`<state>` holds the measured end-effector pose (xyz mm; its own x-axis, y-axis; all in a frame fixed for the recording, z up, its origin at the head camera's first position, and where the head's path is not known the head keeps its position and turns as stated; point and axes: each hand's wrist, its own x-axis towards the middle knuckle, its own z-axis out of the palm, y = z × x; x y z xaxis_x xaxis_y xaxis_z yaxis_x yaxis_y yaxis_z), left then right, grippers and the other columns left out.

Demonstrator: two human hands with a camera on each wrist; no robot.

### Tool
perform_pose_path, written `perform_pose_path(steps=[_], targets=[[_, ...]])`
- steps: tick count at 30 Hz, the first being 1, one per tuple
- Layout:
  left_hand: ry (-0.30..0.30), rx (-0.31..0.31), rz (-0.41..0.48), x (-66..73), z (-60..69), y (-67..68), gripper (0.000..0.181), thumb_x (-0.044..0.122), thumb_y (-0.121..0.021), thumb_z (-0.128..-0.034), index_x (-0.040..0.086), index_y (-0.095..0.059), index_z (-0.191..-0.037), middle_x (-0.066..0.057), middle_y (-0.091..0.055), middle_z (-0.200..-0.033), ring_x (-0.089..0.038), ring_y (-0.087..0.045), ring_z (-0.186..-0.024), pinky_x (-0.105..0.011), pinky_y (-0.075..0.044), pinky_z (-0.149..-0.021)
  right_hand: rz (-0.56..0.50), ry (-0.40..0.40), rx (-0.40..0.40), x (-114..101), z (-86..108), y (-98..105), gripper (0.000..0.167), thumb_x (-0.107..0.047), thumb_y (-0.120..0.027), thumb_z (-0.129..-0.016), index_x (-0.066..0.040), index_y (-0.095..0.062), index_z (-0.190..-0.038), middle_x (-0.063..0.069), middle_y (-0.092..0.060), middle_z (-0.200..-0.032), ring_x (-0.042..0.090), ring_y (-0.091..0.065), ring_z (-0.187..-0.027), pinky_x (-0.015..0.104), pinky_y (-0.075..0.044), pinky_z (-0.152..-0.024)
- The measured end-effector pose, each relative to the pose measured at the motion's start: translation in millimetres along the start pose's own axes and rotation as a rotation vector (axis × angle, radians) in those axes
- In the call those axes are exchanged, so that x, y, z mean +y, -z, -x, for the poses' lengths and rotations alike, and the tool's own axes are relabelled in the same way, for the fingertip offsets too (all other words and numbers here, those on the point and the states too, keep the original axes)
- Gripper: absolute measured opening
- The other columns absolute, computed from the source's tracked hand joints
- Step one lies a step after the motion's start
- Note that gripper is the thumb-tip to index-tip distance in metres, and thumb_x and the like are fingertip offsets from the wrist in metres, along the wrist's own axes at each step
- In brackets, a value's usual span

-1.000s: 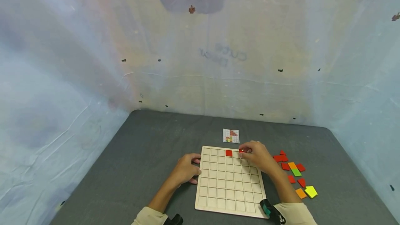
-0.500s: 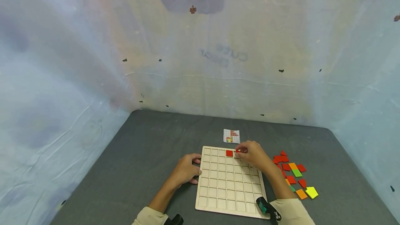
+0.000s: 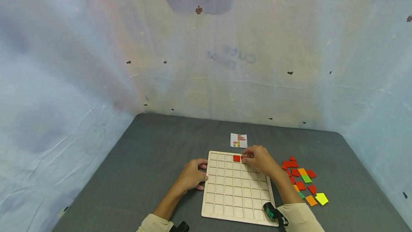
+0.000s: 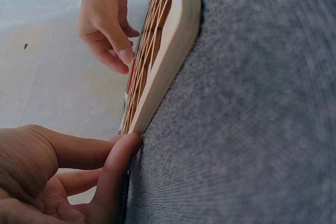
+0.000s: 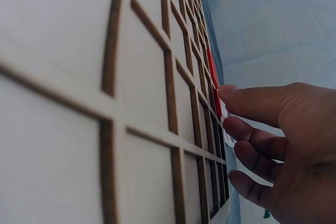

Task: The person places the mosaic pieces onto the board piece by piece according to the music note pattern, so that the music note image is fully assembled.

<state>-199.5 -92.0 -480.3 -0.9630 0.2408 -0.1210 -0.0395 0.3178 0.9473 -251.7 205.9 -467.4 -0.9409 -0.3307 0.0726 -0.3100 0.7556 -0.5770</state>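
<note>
R hand [image 3: 262,160] pinches a red piece [image 3: 243,158] in the board's far row, just beside a red square [image 3: 236,158]. L hand [image 3: 190,174], fingers relaxed & a bit bent, touches L edge of the gridded board [image 3: 225,189]. Card [image 3: 239,140] (small, printed) lies btwn board & desk's [image 3: 161,146] far edge; loose tiles [image 3: 300,186] twd desk's R edge.

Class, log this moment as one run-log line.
left hand: touching wooden grid board at left edge; right hand: pinching red tile at top row, beside red square tile; pattern card: beyond board
</note>
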Motion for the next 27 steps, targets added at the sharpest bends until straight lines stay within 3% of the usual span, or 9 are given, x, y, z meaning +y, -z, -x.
perform_pose_path(steps=[10, 18, 27], targets=[[-0.001, 0.005, -0.001, -0.4, -0.9, 0.7, 0.062, -0.012, -0.07, -0.0819, -0.006, -0.06, -0.143, -0.018, -0.061, -0.122, -0.021, -0.068, -0.089, -0.037, -0.063, -0.052, 0.007, -0.021, 0.009, 1.1, 1.6, 1.5, 0.004, -0.012, -0.079, -0.094, -0.008, -0.079, -0.097, 0.0, -0.066, -0.088, 0.015, -0.056, -0.083, 0.037, -0.048, -0.076], [-0.005, 0.001, 0.002, -0.1, -0.6, 0.6, 0.062, -0.012, -0.07, -0.0821, -0.006, -0.06, -0.143, -0.018, -0.06, -0.122, -0.021, -0.069, -0.089, -0.037, -0.063, -0.052, 0.004, -0.022, 0.012, -2.4, 1.5, 1.2, 0.003, -0.011, -0.079, -0.094, -0.008, -0.079, -0.093, -0.002, -0.071, -0.089, 0.013, -0.061, -0.083, 0.042, -0.053, -0.081], [-0.014, 0.0, -0.005, -1.2, 0.2, 0.4, 0.061, -0.011, -0.07, -0.0828, -0.006, -0.06, -0.143, -0.018, -0.06, -0.122, -0.021, -0.068, -0.089, -0.037, -0.064, -0.053, -0.026, -0.03, 0.011, -6.1, 4.0, 0.2, 0.009, -0.011, -0.08, -0.094, -0.005, -0.08, -0.1, 0.001, -0.071, -0.093, 0.014, -0.062, -0.084, 0.037, -0.055, -0.076]])
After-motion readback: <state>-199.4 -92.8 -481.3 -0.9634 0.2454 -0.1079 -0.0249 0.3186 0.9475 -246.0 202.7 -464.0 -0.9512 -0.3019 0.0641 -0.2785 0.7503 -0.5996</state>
